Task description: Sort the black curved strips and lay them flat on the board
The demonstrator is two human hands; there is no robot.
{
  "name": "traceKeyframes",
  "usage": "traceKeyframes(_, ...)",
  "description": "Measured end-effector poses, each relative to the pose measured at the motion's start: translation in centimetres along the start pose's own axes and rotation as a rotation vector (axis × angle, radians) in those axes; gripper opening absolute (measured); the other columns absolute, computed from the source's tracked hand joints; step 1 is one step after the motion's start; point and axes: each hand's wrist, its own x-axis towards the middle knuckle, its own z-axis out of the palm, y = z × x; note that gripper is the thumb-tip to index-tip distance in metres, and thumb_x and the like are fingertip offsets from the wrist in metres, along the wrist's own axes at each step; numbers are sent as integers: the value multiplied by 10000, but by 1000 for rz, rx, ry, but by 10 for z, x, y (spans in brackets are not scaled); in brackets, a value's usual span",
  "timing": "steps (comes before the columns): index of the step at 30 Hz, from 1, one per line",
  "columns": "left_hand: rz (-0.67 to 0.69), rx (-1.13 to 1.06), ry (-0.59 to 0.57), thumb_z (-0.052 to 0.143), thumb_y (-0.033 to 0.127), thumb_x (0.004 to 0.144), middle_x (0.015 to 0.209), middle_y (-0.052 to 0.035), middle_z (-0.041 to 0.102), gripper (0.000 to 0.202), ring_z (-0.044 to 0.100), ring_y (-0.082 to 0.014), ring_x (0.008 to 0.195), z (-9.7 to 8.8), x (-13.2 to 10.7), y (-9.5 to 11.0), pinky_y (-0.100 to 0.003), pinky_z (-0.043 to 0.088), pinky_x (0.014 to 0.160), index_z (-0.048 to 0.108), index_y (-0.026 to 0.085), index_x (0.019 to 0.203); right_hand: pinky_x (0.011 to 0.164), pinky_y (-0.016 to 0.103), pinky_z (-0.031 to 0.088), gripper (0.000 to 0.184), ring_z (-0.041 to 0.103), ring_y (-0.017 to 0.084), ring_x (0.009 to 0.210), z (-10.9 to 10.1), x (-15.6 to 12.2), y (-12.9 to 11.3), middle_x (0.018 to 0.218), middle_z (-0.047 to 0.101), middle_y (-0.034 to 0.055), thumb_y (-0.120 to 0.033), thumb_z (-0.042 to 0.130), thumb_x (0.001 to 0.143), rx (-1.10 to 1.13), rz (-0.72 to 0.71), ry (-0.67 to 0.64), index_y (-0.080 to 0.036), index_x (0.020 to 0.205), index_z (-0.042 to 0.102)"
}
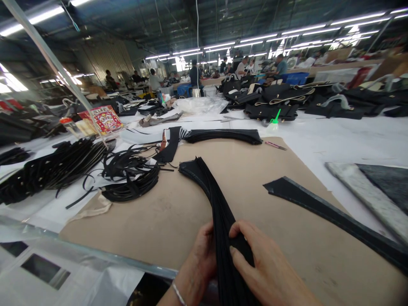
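A thick stack of long, curved black strips (219,204) runs away from me across the tan board (153,229). My left hand (202,253) grips the stack from its left side, its fingertips hidden behind the strips. On the right side, my right hand (258,259) has its thumb and fingers closed on the strips' edge. The near end of the stack passes out of the bottom of the view. To the right lies a single long black strip (306,202) with greyish edges, apart from my hands. Another black stack (225,136) rests at the board's far edge.
Thin black straps (130,182) and a fanned black pile (57,165) lie left. A slanted metal pole (54,63) rises there. A red-handled tool (276,145), a green-tipped bottle (274,121) and a marble slab (360,187) lie right. People work far behind.
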Motion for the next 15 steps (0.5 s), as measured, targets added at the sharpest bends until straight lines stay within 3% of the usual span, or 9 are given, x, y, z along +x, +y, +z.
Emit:
traceKeyframes(3,4,-8,-2,478,202,812,752,-142,677,281,636,-213,722,-2,2,0,-310,507,751,666,60,657,797,325,451,269,591,181,895,0,-1,1,996,595,15,-122,428,797,3,-24,-1,-249,1014,526)
traceKeyframes(6,9,-29,-9,486,203,808,728,-130,667,279,630,-201,709,-7,4,0,-300,505,760,660,60,644,809,326,455,311,597,175,910,-1,-2,1,1038,570,20,-117,404,818,-10,-42,-50,-273,1038,559)
traceKeyframes(11,-31,-25,-64,486,231,819,770,-147,675,303,627,-200,729,-10,5,0,-292,499,767,663,38,665,749,318,460,241,600,159,803,-2,-1,-3,983,529,14,-144,398,834,-55,-9,-86,-264,922,587)
traceKeyframes(15,9,-35,-36,480,209,843,691,-100,659,302,600,-168,662,-4,3,0,-282,497,725,660,58,653,745,327,454,148,596,163,780,-2,-1,-6,987,524,16,-170,449,818,-91,28,-47,-245,888,555)
